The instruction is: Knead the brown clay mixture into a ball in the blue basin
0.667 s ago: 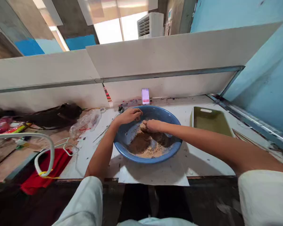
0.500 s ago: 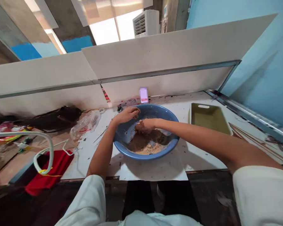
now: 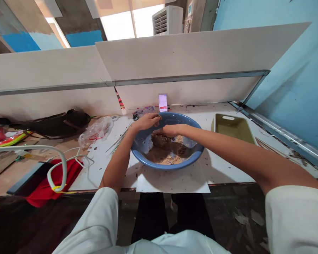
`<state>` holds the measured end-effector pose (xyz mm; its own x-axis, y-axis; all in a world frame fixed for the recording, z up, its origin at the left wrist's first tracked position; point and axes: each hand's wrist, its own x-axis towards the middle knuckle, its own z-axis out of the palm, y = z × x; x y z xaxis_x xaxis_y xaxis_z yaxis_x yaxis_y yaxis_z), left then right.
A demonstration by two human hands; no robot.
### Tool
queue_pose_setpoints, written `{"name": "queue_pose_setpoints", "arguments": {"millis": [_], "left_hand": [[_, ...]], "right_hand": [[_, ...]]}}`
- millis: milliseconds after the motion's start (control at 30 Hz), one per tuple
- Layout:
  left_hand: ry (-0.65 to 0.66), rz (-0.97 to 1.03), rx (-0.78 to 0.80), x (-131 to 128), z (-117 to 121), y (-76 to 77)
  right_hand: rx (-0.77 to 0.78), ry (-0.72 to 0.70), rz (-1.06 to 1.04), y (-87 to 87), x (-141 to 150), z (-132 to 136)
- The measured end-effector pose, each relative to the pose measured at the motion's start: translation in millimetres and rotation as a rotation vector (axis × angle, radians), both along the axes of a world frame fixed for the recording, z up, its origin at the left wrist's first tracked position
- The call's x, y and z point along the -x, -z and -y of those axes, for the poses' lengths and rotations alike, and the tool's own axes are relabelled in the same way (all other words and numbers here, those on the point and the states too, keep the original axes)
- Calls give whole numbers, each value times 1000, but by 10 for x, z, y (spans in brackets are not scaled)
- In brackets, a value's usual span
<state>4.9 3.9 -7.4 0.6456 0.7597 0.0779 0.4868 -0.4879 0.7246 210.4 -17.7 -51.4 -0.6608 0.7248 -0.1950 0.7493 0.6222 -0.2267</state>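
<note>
A blue basin stands on the white tabletop, with brown crumbly material and darker, damp-looking clumps inside. My right hand reaches into it, its fingers closed on a dark brown lump; the fingertips are partly hidden. Over the basin's far left side is my left hand, fingers curled down and dusted with brown. Whether anything lies between those fingers cannot be made out. Under the basin's near side lies a white sheet.
A phone leans against the white back panel. To the right are an olive tray and thin sticks. On the left lie a clear plastic bag, a black bag, thin wires, red cloth and a pale curved tube.
My right hand has lifted slightly, and more of the dark lump shows beneath it. My left hand stays near the far left rim. The view has shifted a little.
</note>
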Motion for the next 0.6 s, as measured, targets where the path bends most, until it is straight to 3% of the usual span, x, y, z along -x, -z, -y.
{"name": "queue_pose_setpoints", "arguments": {"millis": [233,433,600], "left_hand": [[-23,65,-35,-21,35,-4],[-10,32,-64,-56,53,-20],[0,68,-52,-64,46,1]], "right_hand": [[0,93,103,-31,160,200],[-214,-41,205,166,480,403],[-238,18,230,303,502,389]]}}
